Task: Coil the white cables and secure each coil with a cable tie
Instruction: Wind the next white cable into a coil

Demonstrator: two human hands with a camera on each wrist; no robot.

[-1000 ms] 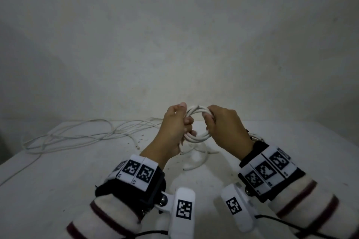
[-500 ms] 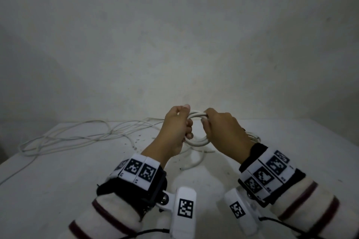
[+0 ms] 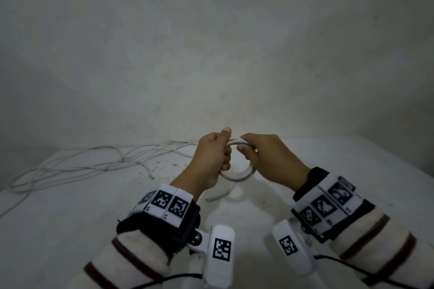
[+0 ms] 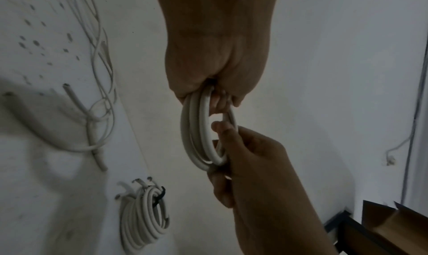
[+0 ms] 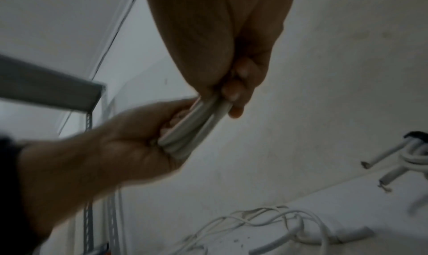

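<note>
Hands meet above the white table (image 3: 70, 230), both gripping one small round coil of thick white cable (image 3: 242, 175) held clear of the surface. The left hand (image 3: 211, 159) has its fingers curled round the coil's left side, thumb raised on top; from the left wrist view that fist (image 4: 215, 57) closes over several stacked loops (image 4: 197, 130). The right hand (image 3: 270, 159) curls its fingers round the coil's upper right arc, thumb and fingertips pinching the strands together (the right wrist view is blurred, yet the pinch (image 5: 231, 66) on the bundled strands (image 5: 192, 127) reads plainly). One loose end of thick white cable (image 3: 220, 195) curves on the table below the coil; whether it joins the coil cannot be told.

A tangle of thin white cables (image 3: 94, 162) sprawls over the table's far left part, well apart from the hands. In the left wrist view, a finished white coil bound by a black cable tie (image 4: 143, 215) lies on the table, and a brown cardboard box (image 4: 393, 222) shows at the lower right corner. Both wrists carry black bands with black-and-white square markers (image 3: 169, 204), over cream sleeves with dark red stripes (image 3: 375, 237).
</note>
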